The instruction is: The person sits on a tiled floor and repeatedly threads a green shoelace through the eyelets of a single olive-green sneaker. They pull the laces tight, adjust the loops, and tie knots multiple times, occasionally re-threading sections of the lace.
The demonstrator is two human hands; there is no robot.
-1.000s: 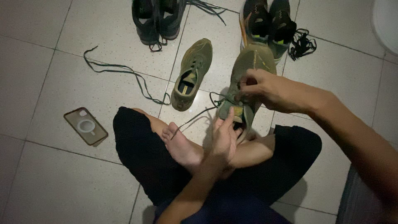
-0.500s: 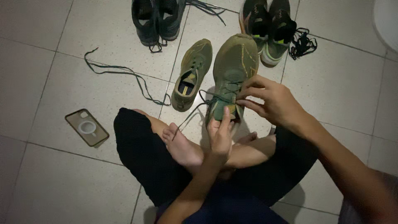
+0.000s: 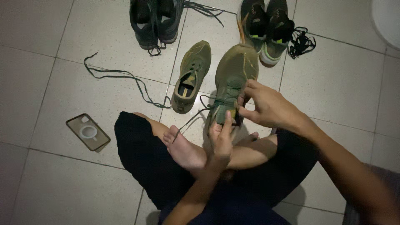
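The tiled floor carries everything here, and the person sits cross-legged on it with bare feet tucked in front. Two dark pairs of shoes stand at the far edge: a dark pair on the left and a black pair with bright trim on the right, a loose bundle of black lace beside the latter.

The olive shoe in hand is propped toe-away just above the crossed ankles. It looks light, with a soft knit upper that would give under pressure; the firmer heel and sole are the steadier places to hold it. The left hand braces the heel end from below, fingers lying against the collar rather than fully clenched. The right hand pinches the dark lace at the eyelets, its grip closed to a fingertip pinch. The lace is thin, limp and easy to let slip.

The matching olive shoe lies alongside, apart from both hands. A phone in a clear case and a loose green lace lie to the left.
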